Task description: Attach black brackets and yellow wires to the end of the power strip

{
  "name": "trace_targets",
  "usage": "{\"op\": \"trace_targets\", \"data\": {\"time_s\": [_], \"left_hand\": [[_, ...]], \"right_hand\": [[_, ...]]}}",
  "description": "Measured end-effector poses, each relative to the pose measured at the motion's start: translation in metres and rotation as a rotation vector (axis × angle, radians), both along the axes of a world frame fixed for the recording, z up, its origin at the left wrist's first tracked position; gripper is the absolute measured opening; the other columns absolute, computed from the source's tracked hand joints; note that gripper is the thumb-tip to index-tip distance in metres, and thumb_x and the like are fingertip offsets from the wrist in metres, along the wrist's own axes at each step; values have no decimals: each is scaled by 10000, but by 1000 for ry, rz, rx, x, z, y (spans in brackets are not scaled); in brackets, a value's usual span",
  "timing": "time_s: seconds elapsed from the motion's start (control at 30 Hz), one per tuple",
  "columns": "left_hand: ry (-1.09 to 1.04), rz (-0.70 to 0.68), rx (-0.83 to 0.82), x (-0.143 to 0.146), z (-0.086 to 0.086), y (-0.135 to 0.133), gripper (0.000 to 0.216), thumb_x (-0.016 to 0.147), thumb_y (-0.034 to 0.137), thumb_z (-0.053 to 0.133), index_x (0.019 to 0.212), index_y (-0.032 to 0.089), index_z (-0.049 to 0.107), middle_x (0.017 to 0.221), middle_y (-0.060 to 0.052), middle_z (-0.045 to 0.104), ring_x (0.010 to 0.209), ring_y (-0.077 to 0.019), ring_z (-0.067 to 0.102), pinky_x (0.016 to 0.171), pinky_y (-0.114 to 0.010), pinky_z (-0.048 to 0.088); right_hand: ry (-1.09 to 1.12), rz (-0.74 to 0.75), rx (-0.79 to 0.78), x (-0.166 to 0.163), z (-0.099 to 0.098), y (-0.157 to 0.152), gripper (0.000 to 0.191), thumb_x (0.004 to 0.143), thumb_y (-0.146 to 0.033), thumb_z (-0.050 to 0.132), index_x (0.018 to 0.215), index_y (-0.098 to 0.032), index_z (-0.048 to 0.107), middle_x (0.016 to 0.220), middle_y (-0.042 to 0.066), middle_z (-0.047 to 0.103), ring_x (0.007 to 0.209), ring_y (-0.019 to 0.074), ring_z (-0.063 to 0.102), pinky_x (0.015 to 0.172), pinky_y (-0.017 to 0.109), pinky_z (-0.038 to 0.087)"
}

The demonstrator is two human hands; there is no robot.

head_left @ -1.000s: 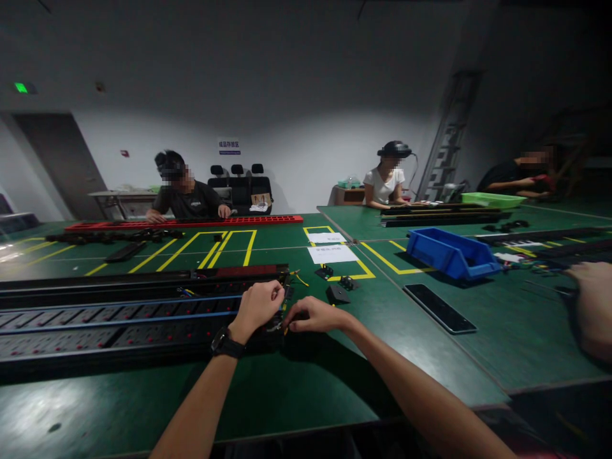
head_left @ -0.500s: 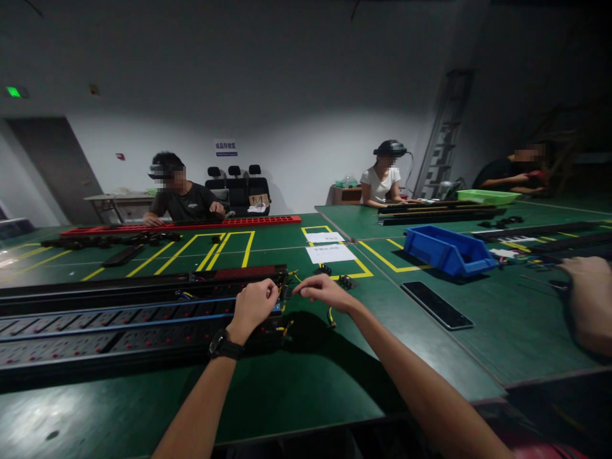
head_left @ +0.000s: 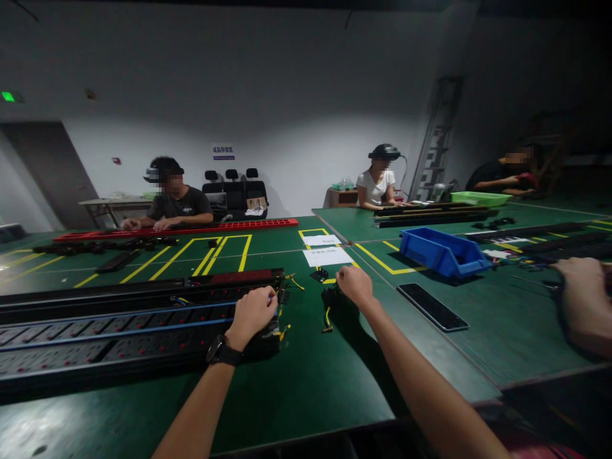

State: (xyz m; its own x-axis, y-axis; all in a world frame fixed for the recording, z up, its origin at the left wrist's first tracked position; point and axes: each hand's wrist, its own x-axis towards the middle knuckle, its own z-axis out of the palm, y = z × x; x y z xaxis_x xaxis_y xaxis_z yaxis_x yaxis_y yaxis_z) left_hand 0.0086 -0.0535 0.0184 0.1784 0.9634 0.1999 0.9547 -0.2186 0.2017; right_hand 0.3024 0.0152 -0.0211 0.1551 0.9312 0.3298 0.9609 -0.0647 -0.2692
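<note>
My left hand [head_left: 253, 313], with a black watch on the wrist, is closed in a fist on the right end of a long black power strip [head_left: 119, 331] with red-dotted sockets and blue wires. Yellow wire ends [head_left: 284, 331] stick out beside that end. My right hand [head_left: 354, 284] is closed over a small black part [head_left: 329, 296] on the green table [head_left: 306, 382], farther right; a short yellow wire [head_left: 327, 317] lies just below it. What the right fingers grip is mostly hidden.
A phone [head_left: 431, 306] lies right of my hand, a blue bin [head_left: 442, 250] behind it. Two white papers [head_left: 327, 256] sit in yellow-taped boxes. A red strip [head_left: 182, 228] lies before a seated person; other people sit farther back. Another person's hand [head_left: 581, 299] is at the right edge.
My right hand has moved away from the strip's end, rightward and farther out, onto the small black part. A yellow wire now lies on the table. My left hand stays put.
</note>
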Motion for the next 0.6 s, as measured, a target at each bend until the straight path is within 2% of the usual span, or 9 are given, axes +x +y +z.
{"op": "trace_targets", "data": {"time_s": [0.07, 0.13, 0.2, 0.27, 0.33, 0.43, 0.6], "left_hand": [[4, -12, 31, 0, 1, 4, 250, 976, 316, 468, 1043, 251, 699, 1058, -77, 731, 973, -234, 690, 777, -297, 500], [44, -10, 58, 1, 2, 12, 288, 977, 278, 442, 1096, 232, 701, 1119, -100, 710, 1046, -246, 667, 811, -309, 512], [112, -3, 60, 2, 2, 22, 340, 969, 231, 420, 1158, 206, 701, 1145, -131, 701, 1103, -275, 646, 847, -342, 523], [136, -24, 47, 3, 2, 34, 371, 955, 189, 412, 1162, 200, 719, 1156, -140, 709, 1118, -284, 646, 891, -372, 524], [118, -53, 12, 5, 2, 45, 362, 936, 186, 448, 1134, 232, 747, 1172, -129, 726, 1123, -275, 656, 928, -372, 519], [73, -87, -53, 5, 0, 59, 342, 922, 229, 492, 1121, 282, 764, 1153, -101, 753, 1102, -264, 684, 919, -357, 526], [81, -19, -104, 4, -2, 72, 262, 866, 337, 607, 1055, 319, 787, 1100, -87, 773, 1062, -291, 709, 886, -370, 539]], "right_hand": [[24, 184, 54, -24, 5, 0, 269, 974, -291, 502, 1056, -193, 739, 1073, 132, 734, 1006, 232, 664, 840, 291, 473], [23, 334, 22, -50, 8, 4, 258, 971, -298, 519, 1101, -198, 718, 1073, 118, 741, 1015, 231, 666, 832, 286, 476], [-18, 356, -43, -75, 7, 12, 278, 972, -358, 546, 1104, -189, 722, 1071, 131, 748, 1014, 251, 671, 831, 301, 484], [-77, 306, -108, -95, 5, 23, 315, 972, -398, 555, 1081, -166, 737, 1072, 155, 749, 1022, 274, 675, 836, 319, 493], [-123, 288, -139, -109, 2, 31, 307, 964, -363, 565, 1064, -141, 752, 1087, 182, 744, 1050, 296, 671, 844, 333, 497], [-146, 325, -143, -116, -1, 36, 276, 964, -268, 536, 1024, -141, 774, 1071, 193, 746, 1041, 292, 677, 846, 328, 489], [-85, 444, -105, -113, -8, 28, 258, 968, -233, 523, 950, -207, 779, 1004, 132, 764, 952, 247, 692, 770, 278, 447]]}}
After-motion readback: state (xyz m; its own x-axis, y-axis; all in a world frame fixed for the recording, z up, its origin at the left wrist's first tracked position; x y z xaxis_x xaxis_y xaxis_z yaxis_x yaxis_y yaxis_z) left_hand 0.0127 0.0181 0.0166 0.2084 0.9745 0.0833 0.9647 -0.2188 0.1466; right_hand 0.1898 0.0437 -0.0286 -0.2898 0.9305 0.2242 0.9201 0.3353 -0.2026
